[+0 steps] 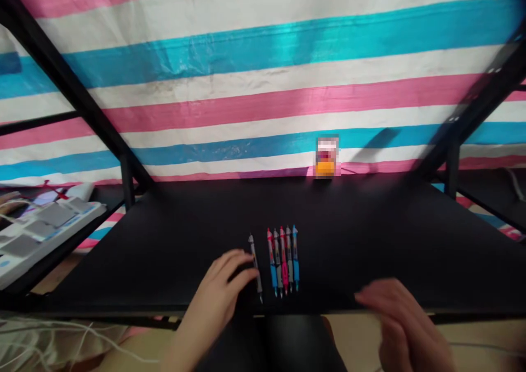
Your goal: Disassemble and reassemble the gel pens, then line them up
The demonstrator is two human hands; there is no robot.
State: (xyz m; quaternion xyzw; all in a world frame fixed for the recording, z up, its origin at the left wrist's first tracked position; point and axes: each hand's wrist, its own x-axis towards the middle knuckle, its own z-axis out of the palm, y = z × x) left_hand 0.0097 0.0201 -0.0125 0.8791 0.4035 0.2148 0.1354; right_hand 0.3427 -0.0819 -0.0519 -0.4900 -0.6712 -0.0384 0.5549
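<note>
My left hand (pixel 222 284) rests at the near side of the black tabletop (pixel 164 262), its fingertips against a lone grey pen (pixel 255 268). The pen lies apart from the others, pointing away from me, and I cannot tell whether the fingers grip it. Just to its right lies a tight row of several upright-aligned pens (pixel 283 259) in red, blue, pink and grey. My right hand (pixel 400 322) is blurred, over the table's front edge well to the right of the pens, and holds nothing.
A small package with an orange base (pixel 325 158) stands at the table's back edge. Black metal frame bars (pixel 69 76) cross a pink, white and blue striped tarp (pixel 263 87) behind. A white tray-like panel (pixel 45 235) sits on a lower shelf at left.
</note>
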